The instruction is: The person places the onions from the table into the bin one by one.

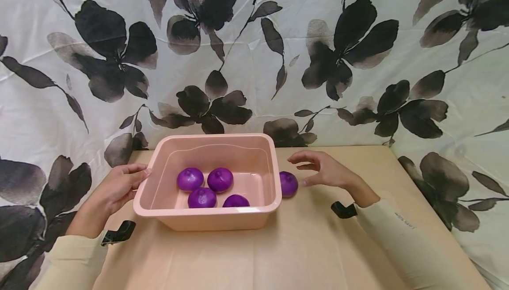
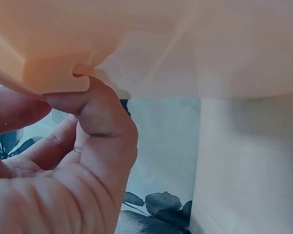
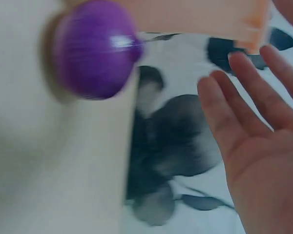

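Observation:
A pink plastic tub [image 1: 207,223] appears tilted toward me over the table, with several shiny purple onions [image 1: 202,198] lying in it. My left hand [image 1: 119,188] pinches the rim at the tub's left end; the left wrist view shows thumb and finger on the rim [image 2: 63,83]. Another purple onion [image 1: 289,184] sits on the table just right of the tub, partly hidden behind its edge. Close to that onion, my right hand [image 1: 328,173] holds nothing, its fingers spread and loosely bent. In the right wrist view the onion [image 3: 95,51] lies apart from the fingers.
The table [image 1: 302,246] has a light tan cover. Behind it hangs a white cloth [image 1: 274,73] with dark flowers, which also runs down both sides. Black bands with small mounts [image 1: 119,232] are on both wrists.

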Motion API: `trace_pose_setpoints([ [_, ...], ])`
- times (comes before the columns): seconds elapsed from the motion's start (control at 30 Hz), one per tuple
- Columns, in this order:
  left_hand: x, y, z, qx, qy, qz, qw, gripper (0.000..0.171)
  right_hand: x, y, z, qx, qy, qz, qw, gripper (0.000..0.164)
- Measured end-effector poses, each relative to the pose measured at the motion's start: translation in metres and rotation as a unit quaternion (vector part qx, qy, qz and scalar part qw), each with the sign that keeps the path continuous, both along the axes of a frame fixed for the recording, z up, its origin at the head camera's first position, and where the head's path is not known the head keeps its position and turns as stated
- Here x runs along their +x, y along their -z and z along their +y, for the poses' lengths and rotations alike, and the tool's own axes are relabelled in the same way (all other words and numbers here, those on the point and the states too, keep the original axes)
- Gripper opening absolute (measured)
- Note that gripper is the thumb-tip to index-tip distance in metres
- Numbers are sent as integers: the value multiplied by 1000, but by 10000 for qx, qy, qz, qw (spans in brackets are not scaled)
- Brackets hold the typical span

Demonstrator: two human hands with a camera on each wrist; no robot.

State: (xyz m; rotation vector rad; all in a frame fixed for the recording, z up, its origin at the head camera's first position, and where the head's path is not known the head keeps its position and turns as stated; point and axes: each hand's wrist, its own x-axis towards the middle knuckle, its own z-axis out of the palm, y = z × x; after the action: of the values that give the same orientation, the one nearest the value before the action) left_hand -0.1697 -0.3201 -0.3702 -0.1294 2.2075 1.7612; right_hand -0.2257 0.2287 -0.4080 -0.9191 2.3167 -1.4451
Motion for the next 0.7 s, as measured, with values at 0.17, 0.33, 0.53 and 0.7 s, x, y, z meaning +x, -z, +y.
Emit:
trace_pose_setpoints([
  [0.17, 0, -1, 0, -24, 4, -40, 10000, 41, -3, 36, -5, 215, 526, -269, 9980, 71],
  [0.33, 2, 0, -5, 13, -35, -115, 9999, 39, -10, 62, -15, 284, 662, -385, 9967, 75],
  [0.53, 1, 0, -6, -61, -7, -162, 9998, 39, -15, 78, -24, 629, 622, -467, 9950, 79],
  [0.7, -6, -4, -4, -91, 6, -275, 9996, 41, -13, 81, -28, 880, 788, -351, 9924, 82],
])
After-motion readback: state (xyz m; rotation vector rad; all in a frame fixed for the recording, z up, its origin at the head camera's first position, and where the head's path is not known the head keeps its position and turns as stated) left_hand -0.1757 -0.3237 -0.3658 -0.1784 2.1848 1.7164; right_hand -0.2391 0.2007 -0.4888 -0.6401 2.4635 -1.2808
